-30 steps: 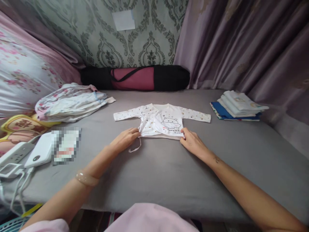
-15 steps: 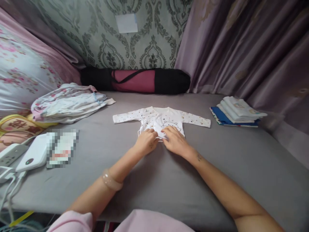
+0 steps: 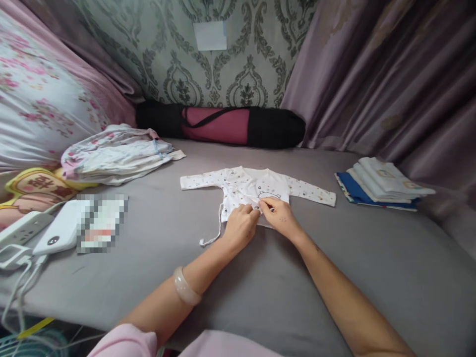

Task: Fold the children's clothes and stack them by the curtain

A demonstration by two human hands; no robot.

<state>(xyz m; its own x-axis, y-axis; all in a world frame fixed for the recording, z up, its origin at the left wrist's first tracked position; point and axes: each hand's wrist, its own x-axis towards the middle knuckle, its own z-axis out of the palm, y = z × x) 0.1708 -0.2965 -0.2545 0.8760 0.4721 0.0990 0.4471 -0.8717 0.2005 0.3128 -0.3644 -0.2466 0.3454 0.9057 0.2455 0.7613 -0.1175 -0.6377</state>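
Note:
A small white long-sleeved baby top (image 3: 238, 188) with tiny prints and an animal outline lies spread flat on the grey sheet, its sleeves out to both sides. My left hand (image 3: 242, 223) is closed at the lower front of the top, its fingertips hidden under the knuckles. Right beside it, my right hand (image 3: 278, 215) pinches a bit of the white fabric near the animal print. A thin white tie string (image 3: 215, 239) trails from the top's lower left side onto the sheet.
Crumpled floral cloth (image 3: 115, 154) lies at the left, with a white power bank (image 3: 61, 230) and a power strip (image 3: 28, 228) nearer. Folded cloths (image 3: 386, 178) are stacked at the right. A black and maroon bag (image 3: 219, 124) lies along the wall.
Both hands have shifted slightly to the right over the top, and the right hand now pinches higher. The tie string at the left now lies stretched out. The view has turned a little left.

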